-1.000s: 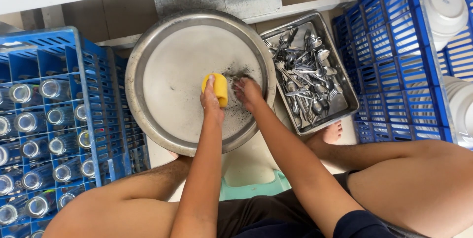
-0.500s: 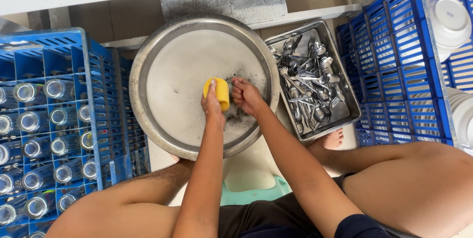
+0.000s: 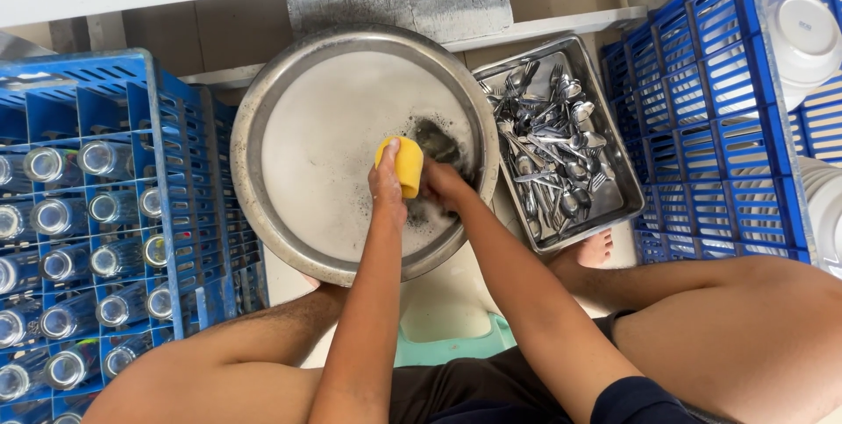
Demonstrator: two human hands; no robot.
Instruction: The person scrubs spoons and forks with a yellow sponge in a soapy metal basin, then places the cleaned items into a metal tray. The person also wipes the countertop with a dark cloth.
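Over the right side of the round metal basin [image 3: 298, 152] of soapy water, the left hand [image 3: 388, 185] has its grip clenched around a yellow sponge [image 3: 408, 165], while the right hand [image 3: 443, 183] just beside it grasps a dark wet utensil [image 3: 436, 139], near the tray of cutlery [image 3: 561, 148].

bare forearms and knees, dark shorts, dark navy right sleeve.
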